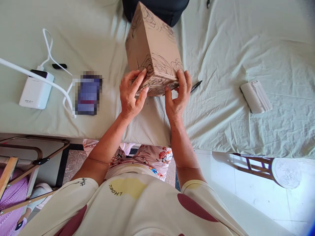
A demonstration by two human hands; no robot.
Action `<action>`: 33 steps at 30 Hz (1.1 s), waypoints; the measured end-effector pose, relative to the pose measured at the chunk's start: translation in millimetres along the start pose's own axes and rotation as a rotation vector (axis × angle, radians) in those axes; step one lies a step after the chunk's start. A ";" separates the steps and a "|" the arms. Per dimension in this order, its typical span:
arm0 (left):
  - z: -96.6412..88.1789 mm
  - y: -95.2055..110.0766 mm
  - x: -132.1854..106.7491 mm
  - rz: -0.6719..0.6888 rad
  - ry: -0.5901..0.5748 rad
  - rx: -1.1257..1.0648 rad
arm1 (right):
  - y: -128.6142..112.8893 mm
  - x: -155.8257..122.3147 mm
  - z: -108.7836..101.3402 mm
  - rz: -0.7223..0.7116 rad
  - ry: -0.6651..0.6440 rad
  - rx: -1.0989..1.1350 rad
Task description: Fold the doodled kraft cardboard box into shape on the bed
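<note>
A brown cardboard box (161, 42) with black scribbled swirls along its edges is between my hands, tilted with a corner edge toward me. My left hand (133, 93) grips its near left lower corner, thumb on the near face and fingers on the side. On the near right corner, my right hand (179, 95) holds it with the thumb low and the fingers over the top edge. A black pen (196, 86) lies on the cloth just right of my right hand, partly hidden behind it. The box's underside is out of sight.
Behind the box sits a black bag (169, 9). To the left are a white power bank (36, 89) with a white cable, a small black object (59, 66) and a blurred phone (88, 93). A whitish packet (256, 96) lies right on the wrinkled green cloth (221, 108).
</note>
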State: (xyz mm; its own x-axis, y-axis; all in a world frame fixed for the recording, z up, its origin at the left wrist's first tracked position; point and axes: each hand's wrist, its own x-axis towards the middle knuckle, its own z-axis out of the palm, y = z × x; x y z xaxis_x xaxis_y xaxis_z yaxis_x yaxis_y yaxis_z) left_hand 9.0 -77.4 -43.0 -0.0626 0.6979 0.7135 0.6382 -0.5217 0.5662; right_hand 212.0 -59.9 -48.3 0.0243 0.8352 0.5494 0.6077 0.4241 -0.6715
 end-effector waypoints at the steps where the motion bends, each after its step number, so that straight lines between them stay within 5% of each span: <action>1: -1.4 0.0 1.1 0.019 0.004 -0.007 | 0.2 -0.5 1.2 0.012 -0.008 0.041; 9: -1.1 -14.8 0.3 0.047 -0.011 -0.083 | 24.2 1.1 11.6 0.124 0.041 0.161; 15: 8.9 -16.7 -5.9 -0.084 -0.041 -0.078 | 24.3 3.6 5.3 0.114 0.075 0.136; 19: 11.0 -8.1 -5.9 -0.091 -0.140 -0.119 | 24.2 -0.4 8.3 0.141 -0.050 0.073; 25: 4.3 1.5 -1.2 -0.149 -0.094 -0.054 | 21.2 -5.8 17.9 0.164 -0.248 0.046; 33: 7.0 5.8 -1.6 -0.178 -0.112 0.043 | -7.1 -0.1 4.7 -0.030 -0.062 -0.052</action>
State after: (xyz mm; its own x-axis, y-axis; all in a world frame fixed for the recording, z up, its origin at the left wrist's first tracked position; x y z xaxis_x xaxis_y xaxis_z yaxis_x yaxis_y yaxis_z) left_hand 18.1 -78.2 -43.7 -0.0929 0.8286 0.5520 0.6570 -0.3655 0.6593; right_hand 204.0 -61.3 -46.0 -0.0430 0.8430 0.5362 0.6481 0.4320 -0.6272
